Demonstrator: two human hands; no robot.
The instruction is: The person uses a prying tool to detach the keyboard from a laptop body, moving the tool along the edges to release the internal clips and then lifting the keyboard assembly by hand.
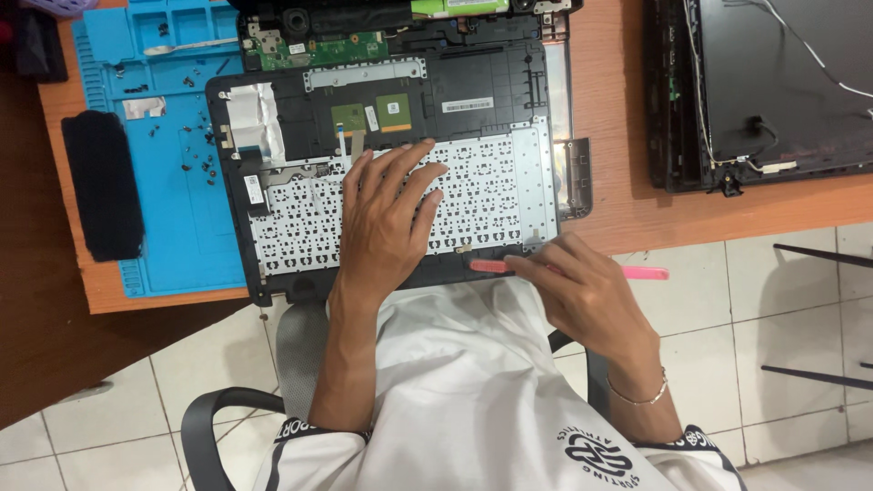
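Left hand [386, 214] is laid flat, palm down, fingers spread apart, on the underside of an upturned laptop keyboard panel [491, 195]; nothing is gripped. The panel is seen at centre frame, overhanging the near edge of a wooden desk [627, 209].

Right hand [582, 291], at 5 o'clock from the left, has its fingers pinched together on a pink pry tool [496, 265]. The tool's tip is set against the panel's near edge.

Blue work mat [173, 145] with loose screws lies at 10 o'clock. Dark laptop lid [782, 82] lies at 2 o'clock.
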